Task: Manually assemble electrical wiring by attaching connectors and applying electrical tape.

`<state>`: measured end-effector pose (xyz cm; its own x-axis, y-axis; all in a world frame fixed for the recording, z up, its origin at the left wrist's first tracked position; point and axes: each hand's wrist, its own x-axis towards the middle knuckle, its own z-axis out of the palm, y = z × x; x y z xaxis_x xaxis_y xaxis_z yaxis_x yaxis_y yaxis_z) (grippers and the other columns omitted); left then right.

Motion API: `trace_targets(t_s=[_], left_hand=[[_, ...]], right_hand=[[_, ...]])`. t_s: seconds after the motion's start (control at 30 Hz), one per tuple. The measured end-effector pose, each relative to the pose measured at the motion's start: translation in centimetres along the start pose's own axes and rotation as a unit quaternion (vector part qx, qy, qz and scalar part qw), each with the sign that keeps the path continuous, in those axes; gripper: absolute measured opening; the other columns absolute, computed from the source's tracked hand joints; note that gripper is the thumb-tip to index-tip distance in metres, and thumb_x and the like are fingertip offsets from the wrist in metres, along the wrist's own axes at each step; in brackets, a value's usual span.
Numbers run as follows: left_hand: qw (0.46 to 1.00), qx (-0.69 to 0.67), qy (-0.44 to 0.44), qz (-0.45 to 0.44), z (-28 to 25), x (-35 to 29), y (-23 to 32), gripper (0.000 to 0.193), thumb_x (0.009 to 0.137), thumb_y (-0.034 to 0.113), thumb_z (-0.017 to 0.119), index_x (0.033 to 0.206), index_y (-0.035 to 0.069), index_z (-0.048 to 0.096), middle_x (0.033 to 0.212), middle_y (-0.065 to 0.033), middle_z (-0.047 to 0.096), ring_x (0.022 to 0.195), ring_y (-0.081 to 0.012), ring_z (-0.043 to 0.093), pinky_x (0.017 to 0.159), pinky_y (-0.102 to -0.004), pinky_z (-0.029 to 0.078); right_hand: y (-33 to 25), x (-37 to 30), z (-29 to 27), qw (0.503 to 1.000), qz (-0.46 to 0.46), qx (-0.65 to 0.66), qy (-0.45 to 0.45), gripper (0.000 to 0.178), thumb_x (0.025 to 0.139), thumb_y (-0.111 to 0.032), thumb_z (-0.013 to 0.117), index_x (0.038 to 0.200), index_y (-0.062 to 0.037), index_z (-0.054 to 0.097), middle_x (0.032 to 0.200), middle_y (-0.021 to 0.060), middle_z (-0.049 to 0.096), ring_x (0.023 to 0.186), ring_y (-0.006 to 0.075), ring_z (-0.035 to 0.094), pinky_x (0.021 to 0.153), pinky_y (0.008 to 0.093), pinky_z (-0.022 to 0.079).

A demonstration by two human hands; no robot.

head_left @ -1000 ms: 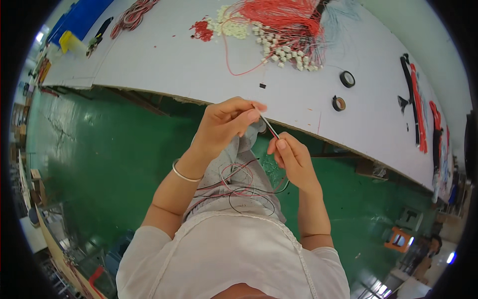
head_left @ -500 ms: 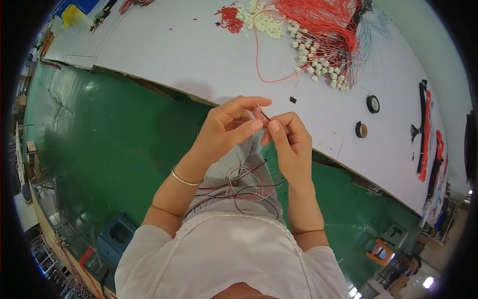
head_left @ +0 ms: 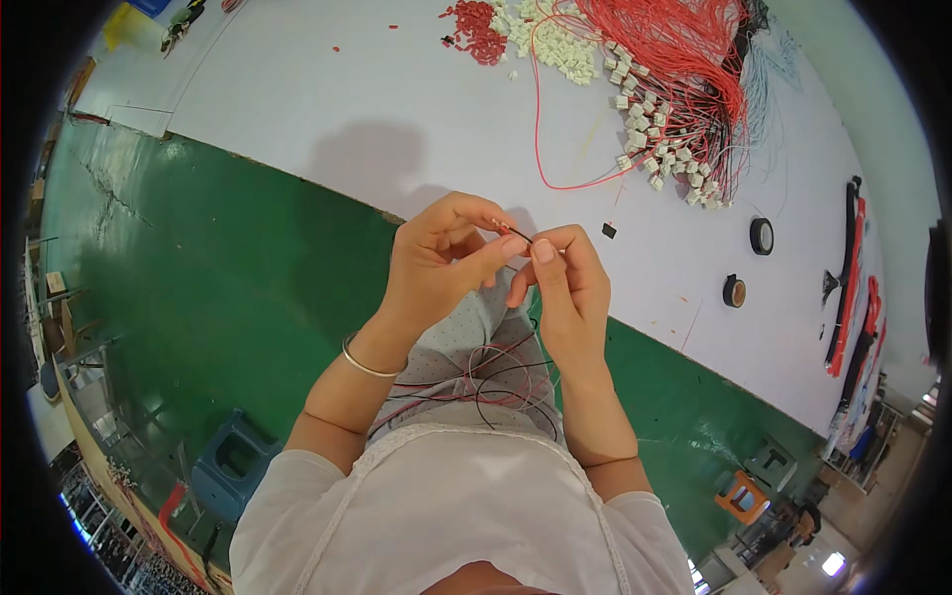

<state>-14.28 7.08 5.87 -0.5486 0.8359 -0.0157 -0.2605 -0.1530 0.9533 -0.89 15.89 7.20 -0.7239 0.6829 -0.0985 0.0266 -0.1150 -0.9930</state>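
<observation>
Thin red and black wires with small bare-looking tips run between my hands, just off the table's near edge. My left hand is closed, pinching them near the tips between thumb and bent index finger. Close beside it, my right hand pinches the same wires with thumb against forefinger, the other fingers curled. Loose loops of black, red and pale wire lie across my lap below. Whether these loops join the wires in my fingers is hidden by the hands.
On the white table lie red wires with white connectors, loose white pieces and red pieces. Two tape rolls and a small black piece sit to the right. A blue stool stands at lower left.
My left index finger has bent down from its stretched pose onto the wire tips. The hands have drawn slightly closer, and the table things appear shifted right and downward in view.
</observation>
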Motion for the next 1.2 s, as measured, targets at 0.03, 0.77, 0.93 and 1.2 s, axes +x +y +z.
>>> trace_targets(t_s=[0.03, 0.77, 0.93, 1.2], left_hand=[[1.000, -0.001, 0.000, -0.001, 0.0, 0.1, -0.2, 0.017, 0.089, 0.003, 0.072, 0.104, 0.005, 0.065, 0.095, -0.0026, 0.072, 0.064, -0.0018, 0.058, 0.053, -0.0175, 0.043], [0.992, 0.069, 0.015, 0.109, 1.1, -1.2, 0.0, 0.039, 0.087, -0.002, 0.071, 0.125, 0.001, 0.059, 0.093, -0.0021, 0.071, 0.081, -0.0060, 0.063, 0.068, -0.0214, 0.049], [0.995, -0.078, -0.036, -0.044, 0.4, -0.7, 1.0, 0.033, 0.090, 0.003, 0.070, 0.123, 0.001, 0.062, 0.091, -0.0006, 0.069, 0.081, -0.0066, 0.063, 0.068, -0.0219, 0.049], [0.990, -0.057, -0.102, -0.080, -0.1, 0.0, 1.0, 0.013, 0.093, 0.009, 0.069, 0.105, 0.003, 0.066, 0.093, -0.0018, 0.066, 0.080, -0.0075, 0.061, 0.059, -0.0218, 0.050]], right_hand=[[-0.1, 0.0, 0.2, 1.000, -0.003, 0.000, 0.010, 0.022, 0.105, -0.022, 0.051, 0.099, -0.0014, 0.055, 0.085, 0.0051, 0.063, 0.063, 0.0099, 0.059, 0.061, 0.0232, 0.043], [-0.4, -1.4, -0.5, 1.000, 0.002, -0.015, -0.011, 0.021, 0.104, -0.019, 0.051, 0.094, -0.0028, 0.059, 0.080, 0.0002, 0.062, 0.064, 0.0061, 0.057, 0.054, 0.0199, 0.031], [-1.0, -1.4, -1.3, 0.998, 0.024, -0.003, -0.057, 0.022, 0.103, -0.019, 0.052, 0.093, -0.0017, 0.061, 0.080, 0.0006, 0.062, 0.063, 0.0062, 0.056, 0.054, 0.0198, 0.032], [-0.7, -1.3, -1.3, 0.998, 0.033, -0.009, -0.046, 0.023, 0.103, -0.021, 0.053, 0.092, -0.0018, 0.061, 0.077, -0.0004, 0.062, 0.061, 0.0055, 0.052, 0.055, 0.0206, 0.036]])
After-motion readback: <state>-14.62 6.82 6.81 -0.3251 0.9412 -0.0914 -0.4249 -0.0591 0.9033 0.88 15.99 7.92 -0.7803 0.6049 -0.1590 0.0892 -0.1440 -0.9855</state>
